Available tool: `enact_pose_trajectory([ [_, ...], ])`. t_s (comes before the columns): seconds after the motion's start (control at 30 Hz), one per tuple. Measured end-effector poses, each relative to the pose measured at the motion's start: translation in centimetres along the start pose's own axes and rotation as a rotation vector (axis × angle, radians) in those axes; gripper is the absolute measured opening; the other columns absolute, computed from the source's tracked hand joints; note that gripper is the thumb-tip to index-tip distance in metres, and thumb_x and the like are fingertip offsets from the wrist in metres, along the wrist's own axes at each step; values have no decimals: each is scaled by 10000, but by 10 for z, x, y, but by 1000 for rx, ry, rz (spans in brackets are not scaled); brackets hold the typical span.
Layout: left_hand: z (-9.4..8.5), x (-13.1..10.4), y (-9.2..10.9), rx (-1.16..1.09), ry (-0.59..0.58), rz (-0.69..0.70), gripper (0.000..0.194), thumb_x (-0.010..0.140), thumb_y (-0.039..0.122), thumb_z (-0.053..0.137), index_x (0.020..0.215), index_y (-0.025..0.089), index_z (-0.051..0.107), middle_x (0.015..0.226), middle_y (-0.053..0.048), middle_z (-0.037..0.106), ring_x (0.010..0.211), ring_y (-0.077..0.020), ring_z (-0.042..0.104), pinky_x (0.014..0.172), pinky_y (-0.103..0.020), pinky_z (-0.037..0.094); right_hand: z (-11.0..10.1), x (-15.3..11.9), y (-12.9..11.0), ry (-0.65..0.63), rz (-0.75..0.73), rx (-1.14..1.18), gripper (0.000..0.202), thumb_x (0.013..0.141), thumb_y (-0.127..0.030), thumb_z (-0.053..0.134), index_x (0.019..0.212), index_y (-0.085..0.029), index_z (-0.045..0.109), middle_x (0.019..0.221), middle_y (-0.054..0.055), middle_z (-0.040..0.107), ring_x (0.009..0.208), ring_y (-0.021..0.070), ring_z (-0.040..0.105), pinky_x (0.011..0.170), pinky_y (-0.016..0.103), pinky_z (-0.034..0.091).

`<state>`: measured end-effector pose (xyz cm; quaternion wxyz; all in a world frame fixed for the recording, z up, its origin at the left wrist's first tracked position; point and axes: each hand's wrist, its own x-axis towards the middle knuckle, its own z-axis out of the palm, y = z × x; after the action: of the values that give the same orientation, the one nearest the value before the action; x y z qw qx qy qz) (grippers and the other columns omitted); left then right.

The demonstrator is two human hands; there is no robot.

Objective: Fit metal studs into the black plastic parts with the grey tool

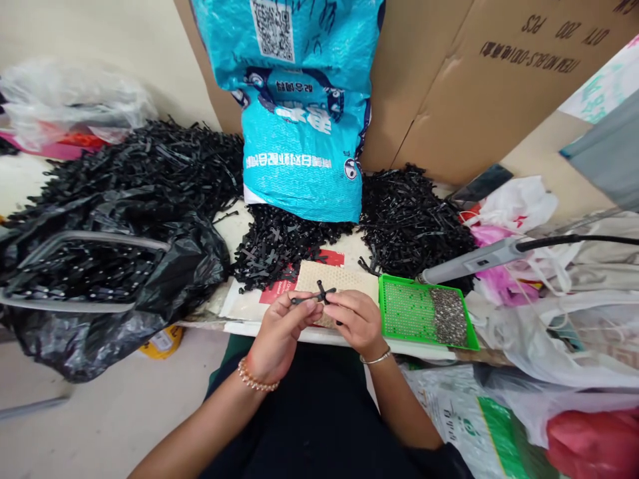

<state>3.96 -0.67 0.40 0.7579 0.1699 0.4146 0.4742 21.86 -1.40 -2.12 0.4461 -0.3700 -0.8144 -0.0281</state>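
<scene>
Black plastic pieces, crossed over each other, are held between my two hands above a beige textured mat. My left hand pinches the left arm of the pieces between thumb and fingers. On the right side, my right hand has its fingers closed on the same pieces. Just right of my right hand lies a green tray with small metal parts gathered at its right end. A heap of small black pieces lies beyond the mat.
A blue woven bag stands behind the mat. Black heaps lie at left and right. A grey cylindrical tool with a cable reaches over the tray. A black plastic bag lines a basket at the left.
</scene>
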Motion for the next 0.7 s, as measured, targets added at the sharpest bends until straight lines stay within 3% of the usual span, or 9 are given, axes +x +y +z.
enact_pose_trajectory([
  [0.2,0,-1,2,-58,-8,-33,324,585,271,944,797,159,727,732,-20,751,679,-124,695,718,-229,574,-1,3,6,-16,-160,-104,230,940,-154,602,1135,-236,692,1069,45,769,979,164,701,836,324,639],
  [0.43,-4,1,0,-104,-37,-51,304,588,254,939,796,153,742,785,-35,763,733,-139,702,759,-246,575,-2,7,9,-51,-192,-77,260,919,-147,634,1170,-205,672,1070,57,763,1014,182,705,869,326,643],
  [0.7,-3,1,2,-103,-34,-26,316,567,234,954,783,161,735,775,4,742,751,-108,680,769,-208,553,1,-8,9,-147,-114,-52,565,910,-120,640,1453,-169,492,1279,110,706,1142,173,687,926,299,624],
])
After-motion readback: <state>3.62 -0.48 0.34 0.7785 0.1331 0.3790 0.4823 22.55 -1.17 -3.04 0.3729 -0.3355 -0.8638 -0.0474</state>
